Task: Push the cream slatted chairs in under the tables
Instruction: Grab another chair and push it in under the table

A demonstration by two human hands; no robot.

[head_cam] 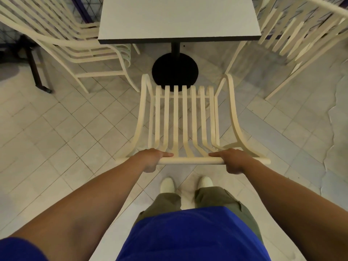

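Both hands clasp the top rail of the cream slatted chair [183,117]: left hand [153,159] near the rail's left end, right hand [232,160] near its right, fingers wrapped over. Its seat stretches away from them toward the grey table [178,17], front edge above the black pedestal base [175,69].

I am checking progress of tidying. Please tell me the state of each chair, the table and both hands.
Middle chair: not yet under the table, held by its top rail.
Left chair: partly under.
Right chair: beside the table.
Table: top bare.
Left hand: gripping rail.
Right hand: gripping rail.
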